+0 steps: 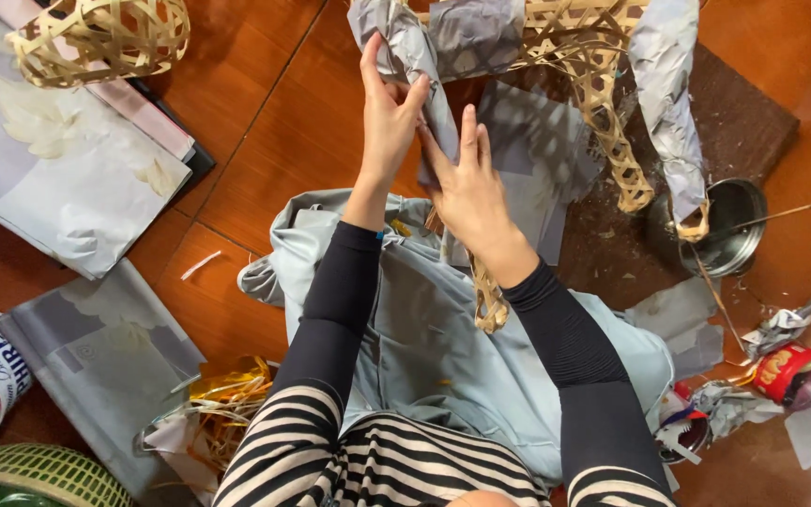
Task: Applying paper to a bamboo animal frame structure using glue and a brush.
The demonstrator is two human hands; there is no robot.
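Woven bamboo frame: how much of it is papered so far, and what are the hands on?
Done: the right leg of the bamboo frame wears grey paper. In hand: the left hand and right hand press a paper strip onto another leg. Left: two lattice legs show bare, and unused sheets lie on the floor.

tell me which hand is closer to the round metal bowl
Right. The right hand presses the grey paper strip nearer the metal bowl; the left hand is farther from it, across the strip.
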